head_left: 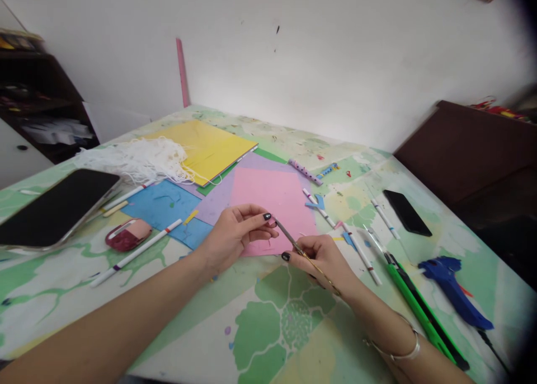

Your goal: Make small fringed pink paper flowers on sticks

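My right hand (321, 261) is closed round a slim pair of scissors (286, 233) with gold-toned handles, the blades pointing up and left. Just at the blade tips, my left hand (239, 230) has its thumb and fingers pinched together; whatever they hold is too small to make out. Both hands are raised over a pink sheet (268, 191), which lies on a lilac sheet (213, 196). A blue sheet (157, 205) extends out to the left, below the lilac one.
Left: white yarn (138, 157), a yellow folder-like sheet (210, 149), a tablet or large phone (59, 207), a maroon-and-pink case (128, 234), a marker (138, 251). Right: several markers, a green box cutter (423, 305), a blue glue gun (455, 294), a black phone (406, 212).
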A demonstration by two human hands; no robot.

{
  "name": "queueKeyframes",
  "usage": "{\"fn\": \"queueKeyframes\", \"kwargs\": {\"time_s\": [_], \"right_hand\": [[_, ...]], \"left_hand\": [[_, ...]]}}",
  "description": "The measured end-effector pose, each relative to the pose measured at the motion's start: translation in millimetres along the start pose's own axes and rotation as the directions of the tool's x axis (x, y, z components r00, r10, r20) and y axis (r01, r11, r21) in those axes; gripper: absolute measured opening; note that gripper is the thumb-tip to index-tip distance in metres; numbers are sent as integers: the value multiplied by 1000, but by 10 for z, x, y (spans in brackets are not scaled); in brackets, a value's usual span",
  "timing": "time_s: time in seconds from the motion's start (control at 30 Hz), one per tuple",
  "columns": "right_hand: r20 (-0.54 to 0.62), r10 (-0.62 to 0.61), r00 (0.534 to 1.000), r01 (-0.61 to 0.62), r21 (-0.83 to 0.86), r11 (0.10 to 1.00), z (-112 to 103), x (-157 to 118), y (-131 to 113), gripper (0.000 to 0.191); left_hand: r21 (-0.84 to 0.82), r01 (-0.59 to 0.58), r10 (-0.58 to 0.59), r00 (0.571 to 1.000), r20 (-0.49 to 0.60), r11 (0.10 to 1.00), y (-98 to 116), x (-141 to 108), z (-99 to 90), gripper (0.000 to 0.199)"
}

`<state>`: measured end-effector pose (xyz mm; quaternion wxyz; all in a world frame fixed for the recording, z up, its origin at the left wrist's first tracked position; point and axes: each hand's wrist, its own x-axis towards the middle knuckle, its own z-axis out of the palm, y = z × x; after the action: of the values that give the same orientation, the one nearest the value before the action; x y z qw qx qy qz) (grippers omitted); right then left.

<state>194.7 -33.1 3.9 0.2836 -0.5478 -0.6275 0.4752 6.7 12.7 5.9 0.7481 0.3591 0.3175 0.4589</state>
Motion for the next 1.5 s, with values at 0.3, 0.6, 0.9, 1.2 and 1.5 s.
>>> {"fn": "queueKeyframes", "kwargs": {"time_s": [0.3,0.6,0.9,1.2,1.5], "right_hand": [[-12,-9,1000,8,-33,999,-12,8,-14,39],[-16,5,1000,-6,-68,998,-27,8,-44,37],[-29,-18,999,15,-86,996,-29,14,-22,36],[-38,-18,999,16,-50,999,2,24,10,38],[-32,-16,999,16,5,1000,32,10,-22,39]], "left_hand": [[44,-15,16,1000,-7,999,16,17,-5,17],[68,-28,27,1000,8,997,14,11,-26,16],[77,-17,18,1000,-15,997,33,10,0,18],[47,9,-9,1000,9,999,19,4,-7,14],[45,17,-18,999,33,999,23,-20,16,14]]}}
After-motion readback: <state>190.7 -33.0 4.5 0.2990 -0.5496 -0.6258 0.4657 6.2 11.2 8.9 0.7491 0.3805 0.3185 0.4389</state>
